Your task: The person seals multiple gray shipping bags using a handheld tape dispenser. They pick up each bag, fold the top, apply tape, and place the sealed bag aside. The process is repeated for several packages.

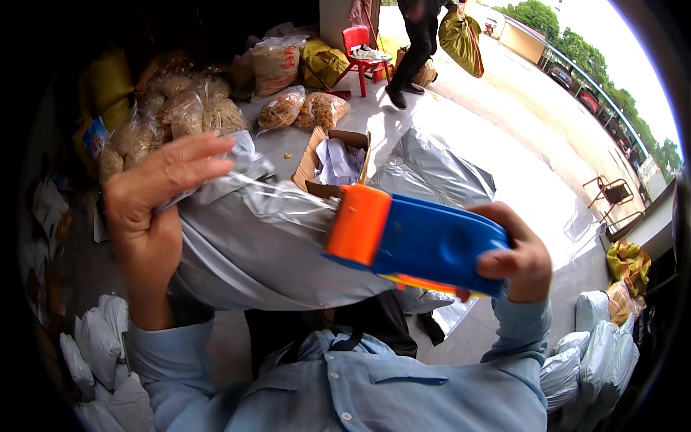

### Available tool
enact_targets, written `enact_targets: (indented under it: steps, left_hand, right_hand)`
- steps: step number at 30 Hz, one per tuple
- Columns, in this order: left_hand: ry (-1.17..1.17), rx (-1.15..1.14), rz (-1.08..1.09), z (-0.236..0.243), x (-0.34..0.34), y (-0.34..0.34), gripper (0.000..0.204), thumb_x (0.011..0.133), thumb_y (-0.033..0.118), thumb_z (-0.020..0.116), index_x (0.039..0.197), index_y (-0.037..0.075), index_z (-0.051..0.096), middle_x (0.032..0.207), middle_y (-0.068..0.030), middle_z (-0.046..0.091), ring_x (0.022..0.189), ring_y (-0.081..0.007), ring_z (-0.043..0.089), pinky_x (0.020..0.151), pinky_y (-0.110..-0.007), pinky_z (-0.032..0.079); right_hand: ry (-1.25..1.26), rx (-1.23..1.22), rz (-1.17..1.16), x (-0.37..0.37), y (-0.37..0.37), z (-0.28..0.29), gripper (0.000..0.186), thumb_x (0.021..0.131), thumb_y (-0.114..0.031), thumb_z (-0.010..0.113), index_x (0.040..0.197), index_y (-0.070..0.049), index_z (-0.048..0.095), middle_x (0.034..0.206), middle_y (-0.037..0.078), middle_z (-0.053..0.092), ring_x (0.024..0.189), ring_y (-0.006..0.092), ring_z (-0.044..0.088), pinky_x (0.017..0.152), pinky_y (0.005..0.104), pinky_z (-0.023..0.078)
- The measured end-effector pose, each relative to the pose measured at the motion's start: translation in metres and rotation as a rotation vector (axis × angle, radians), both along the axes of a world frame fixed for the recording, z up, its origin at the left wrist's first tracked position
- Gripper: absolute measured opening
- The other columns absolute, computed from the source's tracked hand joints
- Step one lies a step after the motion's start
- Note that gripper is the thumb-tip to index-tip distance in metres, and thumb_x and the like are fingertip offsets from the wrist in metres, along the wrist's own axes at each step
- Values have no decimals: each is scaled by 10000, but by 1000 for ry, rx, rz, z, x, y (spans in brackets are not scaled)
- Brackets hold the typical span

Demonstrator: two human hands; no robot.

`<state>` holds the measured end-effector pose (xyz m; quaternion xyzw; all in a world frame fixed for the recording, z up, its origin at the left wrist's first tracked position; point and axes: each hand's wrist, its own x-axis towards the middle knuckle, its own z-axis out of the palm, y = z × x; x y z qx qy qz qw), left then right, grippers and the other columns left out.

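My left hand (147,209) grips the gathered top of a grey plastic bag (266,266) between thumb and palm, with its upper fingers stretched over the plastic. My right hand (520,252) is closed on the back of a blue and orange plastic hand tool (425,241), perhaps a sealer or tape dispenser. The tool's orange front end lies against the stretched bag neck, in front of my body. The bag's bulging body hangs below, between my hands.
An open carton of papers (338,160), loose grey sheeting (439,173) and bags of dried food (281,108) lie ahead. Another person (414,43) carries a yellow sack beside a red chair (356,47). Filled grey parcels (597,360) are piled at both sides.
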<state>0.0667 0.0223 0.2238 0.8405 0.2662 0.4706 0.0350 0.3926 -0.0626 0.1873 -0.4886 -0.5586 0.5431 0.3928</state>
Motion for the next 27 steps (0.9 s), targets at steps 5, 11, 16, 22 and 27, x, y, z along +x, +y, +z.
enact_targets:
  steps: [5,11,16,22,27]
  left_hand:
    - [184,-32,95,-31,-50,12,316,595,-114,434,800,-31,660,854,-138,670,897,-286,628,861,-326,453]
    - [124,-45,118,-58,-105,34,326,572,-127,421,774,-37,660,796,-133,672,891,-272,631,851,-330,453]
    - [110,-74,135,-66,-136,33,305,589,-125,435,776,-37,660,796,-133,672,889,-271,631,851,-335,452]
    - [93,-129,211,-78,-148,40,280,619,-127,447,786,-45,656,799,-127,670,878,-252,631,851,-317,449]
    - [223,-273,283,-83,-167,53,320,655,-84,449,901,-27,647,921,-152,651,1020,-279,567,946,-361,380]
  right_hand:
    - [-255,-5,91,-29,35,-11,885,579,-558,729,1119,105,500,1023,215,554,939,304,574,766,313,491]
    - [-433,470,326,50,83,-46,808,531,-484,758,1109,31,527,971,151,537,901,271,569,756,265,475]
    - [-415,-85,-22,89,67,-29,813,466,-472,731,1093,10,545,964,147,559,907,254,549,785,323,454]
    - [-361,-187,89,110,35,-47,780,522,-393,793,1123,27,527,967,160,575,913,260,563,759,340,477]
    - [-421,-304,24,61,31,-138,820,546,-423,785,1162,31,490,1071,190,532,1021,285,521,853,363,436]
